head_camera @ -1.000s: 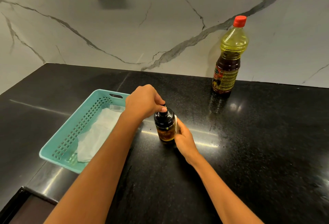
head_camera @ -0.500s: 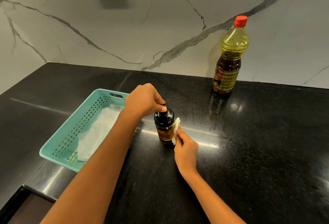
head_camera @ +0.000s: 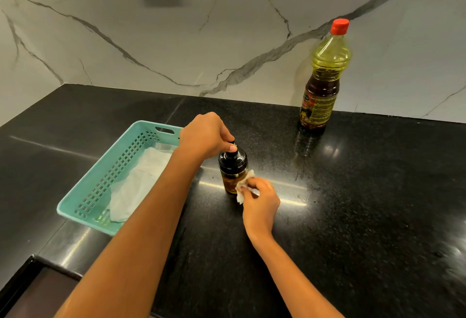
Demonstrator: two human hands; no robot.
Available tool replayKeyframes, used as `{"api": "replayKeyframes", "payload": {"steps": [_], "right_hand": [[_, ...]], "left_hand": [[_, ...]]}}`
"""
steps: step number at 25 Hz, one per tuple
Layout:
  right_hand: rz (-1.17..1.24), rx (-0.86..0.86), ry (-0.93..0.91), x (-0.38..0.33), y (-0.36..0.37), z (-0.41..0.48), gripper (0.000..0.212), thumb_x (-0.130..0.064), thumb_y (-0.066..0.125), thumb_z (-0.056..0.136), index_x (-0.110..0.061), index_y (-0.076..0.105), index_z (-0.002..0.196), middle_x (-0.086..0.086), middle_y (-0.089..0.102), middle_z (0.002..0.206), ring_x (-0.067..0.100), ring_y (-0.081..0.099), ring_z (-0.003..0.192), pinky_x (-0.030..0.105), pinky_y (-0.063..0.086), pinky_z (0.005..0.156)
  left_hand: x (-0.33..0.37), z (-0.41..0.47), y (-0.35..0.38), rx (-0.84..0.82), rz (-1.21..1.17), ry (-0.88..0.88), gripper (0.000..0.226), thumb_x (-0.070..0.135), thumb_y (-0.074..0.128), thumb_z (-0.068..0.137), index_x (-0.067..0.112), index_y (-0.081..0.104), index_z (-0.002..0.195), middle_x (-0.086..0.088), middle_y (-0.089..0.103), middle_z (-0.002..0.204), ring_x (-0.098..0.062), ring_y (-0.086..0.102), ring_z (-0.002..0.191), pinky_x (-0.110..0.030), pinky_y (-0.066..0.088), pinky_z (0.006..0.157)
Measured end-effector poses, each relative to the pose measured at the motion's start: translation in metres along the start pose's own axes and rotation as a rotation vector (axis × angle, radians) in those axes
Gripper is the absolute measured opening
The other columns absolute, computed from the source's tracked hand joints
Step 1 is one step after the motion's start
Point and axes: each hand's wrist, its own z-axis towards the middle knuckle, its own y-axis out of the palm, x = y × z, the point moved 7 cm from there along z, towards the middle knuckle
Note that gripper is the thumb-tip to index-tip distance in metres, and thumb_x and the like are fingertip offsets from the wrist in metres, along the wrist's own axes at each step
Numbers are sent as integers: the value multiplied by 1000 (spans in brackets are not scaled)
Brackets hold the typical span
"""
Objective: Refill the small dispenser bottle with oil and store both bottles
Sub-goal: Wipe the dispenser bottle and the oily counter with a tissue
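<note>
Upright, amber-filled dispenser bottle: left hand pinching cap, right hand pinching tissue.

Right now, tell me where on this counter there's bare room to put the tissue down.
The black counter is bare right of the right hand, below the red-capped oil bottle. The back strip left of it is free too. It is crowded around the black-lidded dispenser, left hand and teal basket.

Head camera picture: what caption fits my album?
Left hand steadies small dispenser bottle; right hand wipes it with tissue.
</note>
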Motion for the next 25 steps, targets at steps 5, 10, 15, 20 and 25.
{"api": "replayKeyframes", "payload": {"steps": [5, 10, 15, 20, 25], "right_hand": [[-141, 28, -570, -42, -1, -12, 17, -7, 59, 83, 0, 69, 96, 4, 59, 97, 8, 52, 87, 10, 46, 73], [-497, -106, -1042, -38, 8, -13, 24, -10, 49, 85, 1, 69, 94, 8, 58, 98, 19, 49, 88, 33, 53, 50], [-616, -110, -1415, -76, 10, -11, 30, 0, 46, 89, 7, 49, 118, 13, 49, 113, 25, 53, 95, 34, 47, 85], [-875, -468, -1489, -25, 31, -17, 32, -2, 40, 89, 4, 63, 111, 11, 61, 109, 25, 59, 87, 35, 54, 73], [-865, -357, -1506, -62, 32, -21, 40, 7, 26, 92, 8, 59, 115, 15, 65, 109, 28, 63, 91, 35, 53, 78]], "left_hand": [[-1, 0, -1, 7, 2, 1, 24, 33, 77, 71, 27, 72, 94, 3, 71, 96, -16, 62, 94, -41, 51, 88], [-2, 0, -2, 6, 2, 3, 24, 34, 76, 72, 27, 72, 95, 3, 71, 98, -16, 62, 96, -40, 50, 89], [1, -1, -3, 0, 42, 6, 22, 33, 75, 74, 28, 72, 96, 3, 70, 100, -17, 60, 99, -42, 48, 93], [-1, -3, -4, 19, 12, 17, 25, 33, 75, 74, 27, 72, 97, 3, 70, 101, -16, 61, 98, -38, 50, 89], [-6, -5, -2, 46, -65, 32, 26, 34, 75, 73, 27, 72, 98, 3, 71, 98, -14, 62, 95, -39, 51, 88]]}}
